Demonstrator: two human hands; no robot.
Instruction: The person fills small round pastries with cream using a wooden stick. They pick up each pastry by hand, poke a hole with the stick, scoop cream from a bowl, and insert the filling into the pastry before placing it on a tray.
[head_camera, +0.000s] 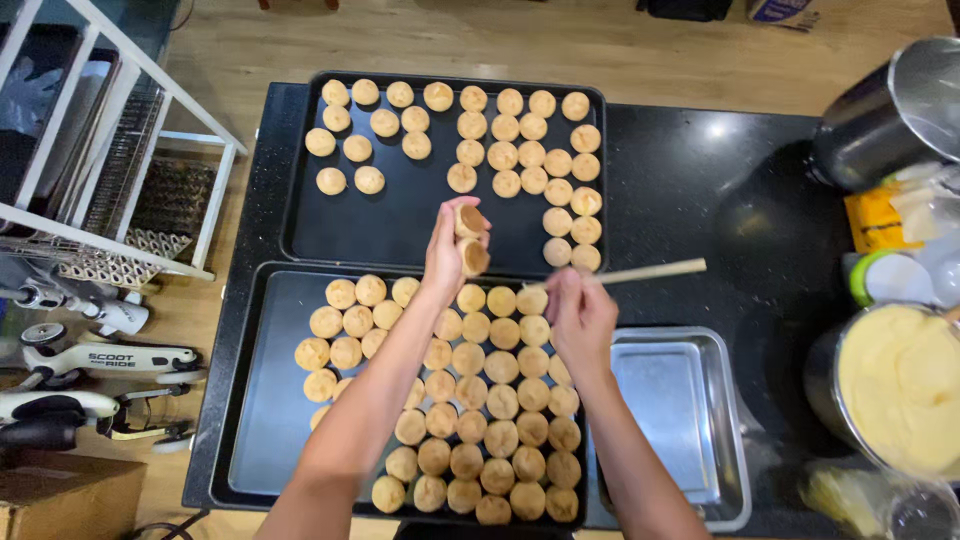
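Black counter, mid-frame: your left hand (447, 250) clenched two puff shells (470, 238); your right hand (580, 315) gripped the wooden stick (655, 271), lying level just right of them.

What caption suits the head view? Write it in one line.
Left hand lifts two small buns over dark baking trays; right hand holds a wooden stick.

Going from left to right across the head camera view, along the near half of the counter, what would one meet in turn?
White wire rack → near baking tray of small round pastries → right hand with its wooden stick → empty steel pan → pot of yellow cream.
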